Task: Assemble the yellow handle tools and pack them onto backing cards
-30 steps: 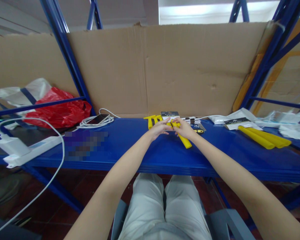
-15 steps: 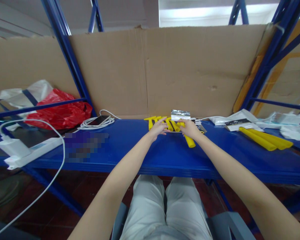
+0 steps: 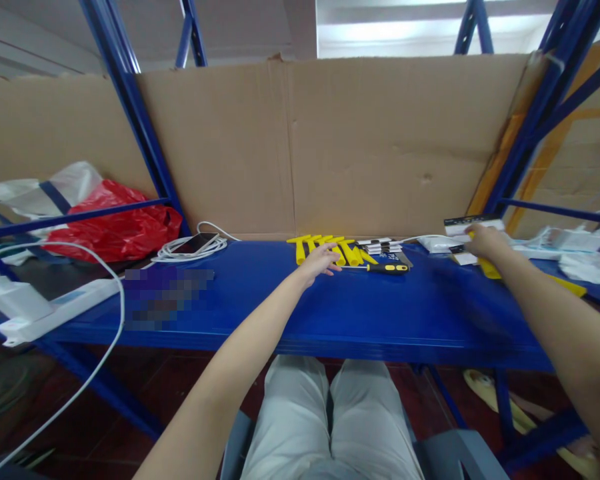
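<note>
My right hand (image 3: 486, 241) has its fingers wrapped round a yellow-handled scraper (image 3: 490, 268) at the right end of the blue table. Its wide, flat head points away from me, and most of the handle is behind my hand. Beneath it lie other yellow-handled scrapers (image 3: 570, 287), partly covered by my forearm. My left hand (image 3: 321, 263) rests with fingers apart at the row of small yellow T-shaped tools (image 3: 300, 253). Just right of its fingertips lies a black-and-yellow screwdriver (image 3: 389, 269).
Small black-and-white pieces (image 3: 380, 247) lie behind the screwdriver. A white package (image 3: 435, 244) and cables are at the back right. To the left are a coiled white cable (image 3: 193, 248), a red bag (image 3: 117, 223) and a power strip (image 3: 80, 297). Cardboard (image 3: 355, 147) stands behind.
My right hand has carried the yellow-handled scraper from the middle to the scrapers on the right. The screwdriver is now uncovered. My left hand has barely moved.
</note>
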Available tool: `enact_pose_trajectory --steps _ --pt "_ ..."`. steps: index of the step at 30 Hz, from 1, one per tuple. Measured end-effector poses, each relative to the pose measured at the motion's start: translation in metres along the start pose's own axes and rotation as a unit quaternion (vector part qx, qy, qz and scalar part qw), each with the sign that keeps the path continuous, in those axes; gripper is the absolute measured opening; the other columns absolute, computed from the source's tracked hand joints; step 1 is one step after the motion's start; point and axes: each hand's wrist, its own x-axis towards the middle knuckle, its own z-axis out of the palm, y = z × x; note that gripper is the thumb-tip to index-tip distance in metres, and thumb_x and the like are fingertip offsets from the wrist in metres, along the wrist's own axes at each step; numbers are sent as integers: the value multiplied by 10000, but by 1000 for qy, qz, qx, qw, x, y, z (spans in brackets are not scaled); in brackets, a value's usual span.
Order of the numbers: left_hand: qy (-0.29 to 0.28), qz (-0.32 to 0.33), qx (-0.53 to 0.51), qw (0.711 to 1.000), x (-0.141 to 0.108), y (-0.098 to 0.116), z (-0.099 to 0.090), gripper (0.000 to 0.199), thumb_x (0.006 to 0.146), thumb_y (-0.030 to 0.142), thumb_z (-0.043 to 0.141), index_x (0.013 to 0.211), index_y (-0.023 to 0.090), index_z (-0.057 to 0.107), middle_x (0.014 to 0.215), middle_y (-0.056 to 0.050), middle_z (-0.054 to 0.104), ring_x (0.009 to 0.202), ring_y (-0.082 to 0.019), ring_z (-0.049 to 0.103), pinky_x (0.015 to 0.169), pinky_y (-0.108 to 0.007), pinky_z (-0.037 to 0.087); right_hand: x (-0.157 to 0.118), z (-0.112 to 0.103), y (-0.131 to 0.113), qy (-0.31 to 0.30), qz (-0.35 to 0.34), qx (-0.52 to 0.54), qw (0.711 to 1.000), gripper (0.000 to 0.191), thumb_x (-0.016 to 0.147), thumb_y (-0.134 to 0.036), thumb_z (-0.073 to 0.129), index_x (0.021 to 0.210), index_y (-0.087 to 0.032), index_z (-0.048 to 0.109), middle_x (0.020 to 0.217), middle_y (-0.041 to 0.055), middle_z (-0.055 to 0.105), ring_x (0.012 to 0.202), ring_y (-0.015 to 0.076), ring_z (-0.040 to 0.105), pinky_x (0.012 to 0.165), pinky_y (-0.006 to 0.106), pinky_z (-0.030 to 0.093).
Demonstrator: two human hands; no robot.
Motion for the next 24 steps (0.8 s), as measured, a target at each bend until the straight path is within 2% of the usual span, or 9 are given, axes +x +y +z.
enact_pose_trajectory --steps 2,5,7,10,12,19,24 --pt "-1 -2 5 1000 0 -1 1 551 827 141 557 1360 246 467 1195 -105 629 620 -84 659 527 -168 464 6 0 23 -18 1 -33 999 414 798 -131 567 1208 -79 593 1088 262 608 830 234 603 680 309 404" --pt "0 -1 2 1000 1 -2 2 539 832 138 553 1352 254 473 1155 -92 641 605 -77 649 520 -162 459 13 3 49 -86 19 -27 996 372 793 -98 549 1161 -78 602 820 168 664 613 188 581 599 286 416" --pt "-3 2 -4 1000 1 -3 1 527 830 142 566 1339 258 490 1166 -96 632 605 -79 649 519 -167 458 18 8 61 -85 15 -47 995 317 758 -71 561 1062 -111 639 766 139 665 567 178 565 589 281 432" --pt "-5 6 -7 1000 1 -3 0 522 827 137 568 1330 262 502 1189 -104 620 607 -79 648 520 -172 457 24 16 74 -50 -3 -76 996 260 706 -30 576 908 -166 667 814 146 678 627 184 587 641 286 459" --pt "-4 5 -3 1000 0 -3 -1 529 829 135 555 1338 263 490 1191 -103 621 610 -80 649 523 -171 457 25 20 80 -59 2 -76 995 270 706 -19 569 894 -183 671 856 152 683 652 192 600 672 299 467" --pt "1 1 19 1000 -2 -1 0 531 834 120 512 1348 247 476 1180 -106 628 610 -83 648 536 -180 459 18 18 83 -113 43 -54 991 407 758 -26 516 1126 -130 656 980 241 666 671 205 621 639 311 442" --pt "-1 1 28 1000 -2 -2 0 535 829 126 530 1351 228 476 1166 -115 636 634 -103 661 540 -190 458 16 17 85 -108 56 -58 991 468 779 -16 476 1195 -163 633 1103 234 647 782 227 658 712 325 463"
